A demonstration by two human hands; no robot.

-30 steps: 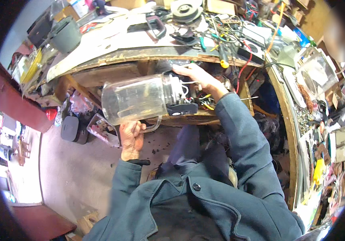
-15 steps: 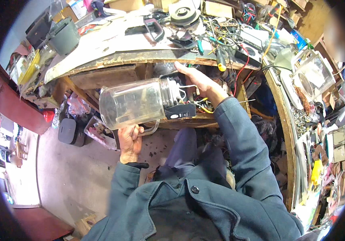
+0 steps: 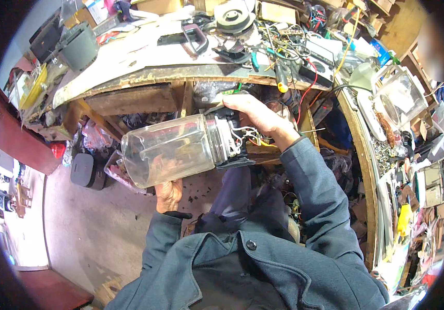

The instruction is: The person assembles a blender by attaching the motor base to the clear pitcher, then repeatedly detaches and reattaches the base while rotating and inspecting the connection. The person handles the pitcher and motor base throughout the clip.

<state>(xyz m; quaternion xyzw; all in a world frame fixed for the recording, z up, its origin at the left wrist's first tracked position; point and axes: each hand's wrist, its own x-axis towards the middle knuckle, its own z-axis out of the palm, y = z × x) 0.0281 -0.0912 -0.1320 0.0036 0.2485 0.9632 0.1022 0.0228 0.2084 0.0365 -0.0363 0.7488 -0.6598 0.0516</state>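
A clear, scuffed plastic blender jug [image 3: 167, 147] lies sideways in the air in front of the bench, its closed end to the left. At its right end are a threaded collar and a black base [image 3: 230, 164] with loose white and yellow wires [image 3: 242, 135] poking out. My left hand [image 3: 169, 194] grips the jug from underneath, some fingers showing through the clear wall. Around the far side of the black base curls my right hand [image 3: 255, 114], thumb stretched along the top. Its other fingers are partly hidden by the base and wires.
The cluttered workbench [image 3: 144, 77] bears a yellow-and-black screwdriver [image 3: 282, 82], a round grey reel [image 3: 234, 19] and tangled leads. A side bench at right holds a clear container [image 3: 400, 101] and scraps. On the floor at left stands a dark bin [image 3: 88, 170].
The jug has rolled in my hands and come slightly nearer. Its handle has gone out of sight, and more white wires show at the base. My left fingers have shifted beneath the jug.
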